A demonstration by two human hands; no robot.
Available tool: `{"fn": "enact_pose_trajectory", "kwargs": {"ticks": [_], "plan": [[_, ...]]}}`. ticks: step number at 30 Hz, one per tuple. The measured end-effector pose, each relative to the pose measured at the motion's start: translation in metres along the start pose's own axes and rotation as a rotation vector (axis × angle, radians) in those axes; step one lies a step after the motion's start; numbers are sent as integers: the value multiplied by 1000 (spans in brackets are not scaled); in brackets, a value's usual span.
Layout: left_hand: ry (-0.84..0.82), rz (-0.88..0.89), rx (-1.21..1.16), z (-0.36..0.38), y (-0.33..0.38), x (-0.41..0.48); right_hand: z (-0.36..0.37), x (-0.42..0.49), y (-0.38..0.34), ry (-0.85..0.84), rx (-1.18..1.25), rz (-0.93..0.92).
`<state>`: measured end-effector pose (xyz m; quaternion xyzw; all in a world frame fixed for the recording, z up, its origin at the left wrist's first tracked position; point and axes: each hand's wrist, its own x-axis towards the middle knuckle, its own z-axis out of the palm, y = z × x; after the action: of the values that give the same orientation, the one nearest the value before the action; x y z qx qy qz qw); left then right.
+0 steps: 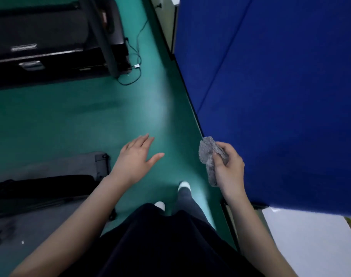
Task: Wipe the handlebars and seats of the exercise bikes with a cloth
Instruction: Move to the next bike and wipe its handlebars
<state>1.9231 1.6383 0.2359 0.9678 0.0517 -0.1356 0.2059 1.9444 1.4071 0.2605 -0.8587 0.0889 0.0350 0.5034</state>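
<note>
Right hand (229, 166) clamped on bunched cloth (209, 154), left hand (135, 154) spread empty; no bike visible, so carry cloth folded, ready.

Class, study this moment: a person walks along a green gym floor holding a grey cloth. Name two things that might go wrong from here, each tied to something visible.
1. A thin black cable loops loosely over the green floor beside the black treadmill; a foot might catch it.
2. The crumpled grey cloth hangs partly out of the right hand, so it may slip; the open left hand holds nothing.
</note>
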Motion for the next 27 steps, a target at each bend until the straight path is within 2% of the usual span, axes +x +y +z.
{"fn": "enact_pose_trajectory", "kwargs": {"ticks": [8,16,21,27], "plan": [[97,-244,-48,-17,5,77,22,134,-32,-185,-26,-99],[223,-397,-104,-44,17,145,37,258,-68,-288,-70,-127],[263,-533,-139,-59,-9,166,81,298,-99,-394,-94,-193],[301,-640,-154,-91,-75,203,172,330,-148,-525,-121,-297]]}}
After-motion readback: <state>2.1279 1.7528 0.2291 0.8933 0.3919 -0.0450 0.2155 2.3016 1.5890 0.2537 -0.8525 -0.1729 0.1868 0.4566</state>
